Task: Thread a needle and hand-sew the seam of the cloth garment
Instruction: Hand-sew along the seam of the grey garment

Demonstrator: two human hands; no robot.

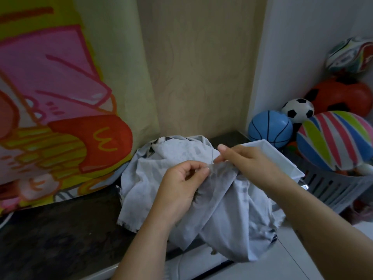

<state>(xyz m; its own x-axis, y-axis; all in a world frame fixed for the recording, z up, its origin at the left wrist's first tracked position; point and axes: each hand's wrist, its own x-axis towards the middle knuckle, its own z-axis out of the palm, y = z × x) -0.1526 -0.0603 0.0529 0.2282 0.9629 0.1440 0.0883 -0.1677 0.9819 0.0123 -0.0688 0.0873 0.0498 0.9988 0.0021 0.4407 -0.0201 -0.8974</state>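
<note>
Figure: the garment (145, 178) lies bunched on the dark counter (60, 229). The left hand (181, 178) and right hand (248, 160) each pinch its raised fold — we cannot make out the needle. We judge a hard tug could snarl the thin thread (213, 156) or pull it free.

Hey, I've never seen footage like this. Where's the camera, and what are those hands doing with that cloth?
No machine here: these are a person's two bare hands, filmed by one wide camera worn on the head, looking down. A crumpled pale grey-blue cloth garment lies on a dark mottled countertop. The left hand and the right hand each pinch a fold of it, close together. A thin thread shows between them; the needle is too small to make out. A white plastic tray sits behind the right hand.
</note>
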